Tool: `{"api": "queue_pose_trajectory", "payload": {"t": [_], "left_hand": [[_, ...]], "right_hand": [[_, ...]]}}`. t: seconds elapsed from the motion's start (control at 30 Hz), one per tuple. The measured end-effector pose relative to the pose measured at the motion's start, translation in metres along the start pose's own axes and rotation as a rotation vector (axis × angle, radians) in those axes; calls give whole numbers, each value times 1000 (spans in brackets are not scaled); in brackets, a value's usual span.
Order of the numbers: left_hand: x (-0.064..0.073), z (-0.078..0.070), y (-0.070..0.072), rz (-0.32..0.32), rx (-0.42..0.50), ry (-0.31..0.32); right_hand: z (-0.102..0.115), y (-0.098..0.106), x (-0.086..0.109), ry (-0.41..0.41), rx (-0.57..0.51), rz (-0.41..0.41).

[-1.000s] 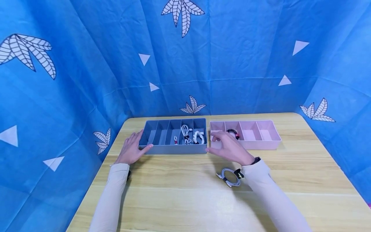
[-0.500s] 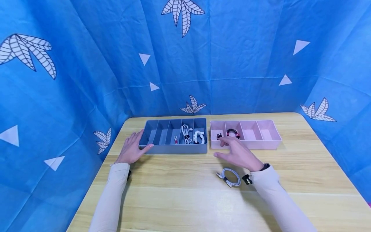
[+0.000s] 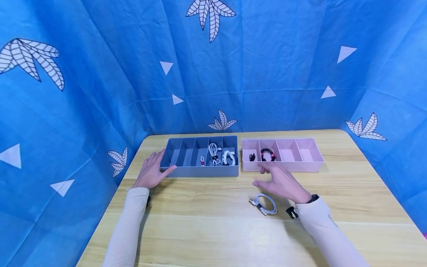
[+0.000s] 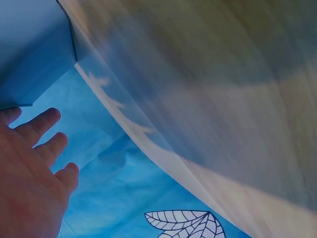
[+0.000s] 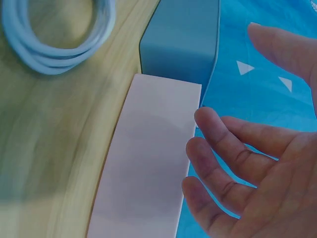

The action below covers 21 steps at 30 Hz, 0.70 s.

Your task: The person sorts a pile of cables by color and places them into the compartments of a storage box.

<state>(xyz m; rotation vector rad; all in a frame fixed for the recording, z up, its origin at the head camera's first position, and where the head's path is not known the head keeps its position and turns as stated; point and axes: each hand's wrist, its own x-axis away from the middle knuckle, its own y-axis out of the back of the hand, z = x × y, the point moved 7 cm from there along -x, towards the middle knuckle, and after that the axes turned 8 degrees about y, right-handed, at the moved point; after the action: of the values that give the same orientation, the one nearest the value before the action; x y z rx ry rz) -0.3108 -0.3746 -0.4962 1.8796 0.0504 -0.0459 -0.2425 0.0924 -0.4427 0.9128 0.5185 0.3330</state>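
My left hand [image 3: 152, 171] rests with spread fingers at the left end of the blue-grey divided box [image 3: 200, 171]. That box holds a small white cable with a red tie [image 3: 202, 160], a bundled white cable [image 3: 213, 152] and a thicker white coil [image 3: 232, 158]. My right hand [image 3: 281, 181], empty and with loose fingers, hovers in front of the pink divided box [image 3: 300, 167]. A small black cable [image 3: 252, 157] lies in the pink box's leftmost compartment, and a black coiled cable with red parts [image 3: 272, 156] in the one beside it. Below the right hand lies a coiled light-grey cable [image 3: 274, 208].
Both boxes stand side by side near the back of the wooden table [image 3: 207, 230]. Blue patterned cloth [image 3: 273, 66] hangs behind and at both sides. The pink box's two right compartments show bare floors.
My right hand has drawn back from the pink box's left compartment, toward the right and front, uncovering the small black cable there. The left hand has stayed in place.
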Motion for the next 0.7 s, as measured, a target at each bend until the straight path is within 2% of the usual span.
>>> {"api": "queue_pose_trajectory", "payload": {"t": [0.17, 0.43, 0.7], "left_hand": [[0, 1, 0, -3, -10, 1], [0, 1, 0, 2, -13, 0], [0, 1, 0, -1, -13, -3]], "right_hand": [[-3, 0, 7, 6, -6, 0], [-10, 0, 17, -30, -6, 21], [-15, -2, 28, -48, 35, 39]]}}
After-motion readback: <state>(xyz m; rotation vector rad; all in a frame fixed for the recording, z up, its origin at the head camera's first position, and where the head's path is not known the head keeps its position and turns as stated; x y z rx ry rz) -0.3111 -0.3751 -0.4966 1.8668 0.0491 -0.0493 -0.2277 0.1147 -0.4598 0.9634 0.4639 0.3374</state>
